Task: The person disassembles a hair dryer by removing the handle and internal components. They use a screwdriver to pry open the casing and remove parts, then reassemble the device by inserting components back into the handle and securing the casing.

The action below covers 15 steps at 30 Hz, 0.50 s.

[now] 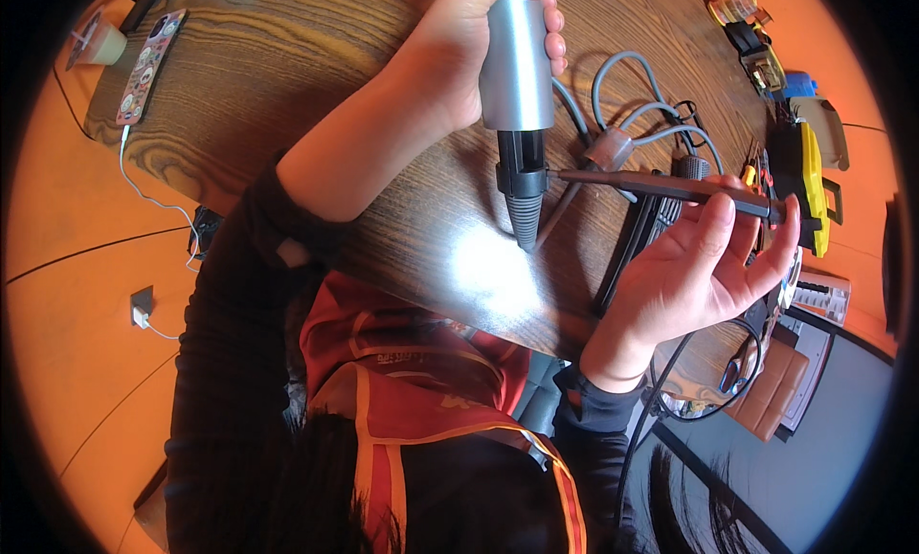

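My left hand (464, 56) is wrapped round a silver metal cylinder (517, 71), held upright above the wooden table. From its lower end sticks a black plastic piece (522, 176) with an open slot, tapering into a ribbed sleeve. What the cylinder belongs to is hidden by the frame's top edge. My right hand (689, 267) grips a dark screwdriver (670, 186) by its handle, between thumb and fingers. The screwdriver lies nearly level, its tip at the right side of the black piece; whether it touches a screw there is too small to tell.
Grey cables (661, 114) with a translucent block (610, 150) loop across the wooden table (402, 210). At the far left lie a phone in a patterned case (151, 71) and a drink cup (99, 45). A yellow-and-black toolbox (812, 190) stands on the right. Bright light pools near the table's front edge.
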Available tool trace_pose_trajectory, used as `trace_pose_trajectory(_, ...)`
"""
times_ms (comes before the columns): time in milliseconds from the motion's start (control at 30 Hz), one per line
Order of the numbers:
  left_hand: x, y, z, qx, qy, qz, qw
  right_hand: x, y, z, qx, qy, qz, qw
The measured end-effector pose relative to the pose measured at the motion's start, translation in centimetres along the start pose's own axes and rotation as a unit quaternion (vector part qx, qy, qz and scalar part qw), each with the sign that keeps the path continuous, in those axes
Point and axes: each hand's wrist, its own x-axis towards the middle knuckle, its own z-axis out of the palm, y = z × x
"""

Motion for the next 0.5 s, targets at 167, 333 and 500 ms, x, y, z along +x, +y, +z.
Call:
trace_pose_trajectory(167, -0.09, 0.03, 0.11, 0.000, 0.003, 0.000, 1.000, 0.21, 0.27, 0.02, 0.121, -0.051, 0.004, 0.991)
trace_pose_trajectory(333, -0.09, 0.04, 0.20, 0.005, -0.001, -0.003, 1.000, 0.08, 0.14, 0.00, 0.057, -0.038, -0.010, 0.998)
trace_pose_trajectory(500, -0.09, 0.07, 0.22, 0.003, 0.004, -0.001, 1.000, 0.02, 0.03, 0.30, 0.089, -0.057, -0.004, 0.994)
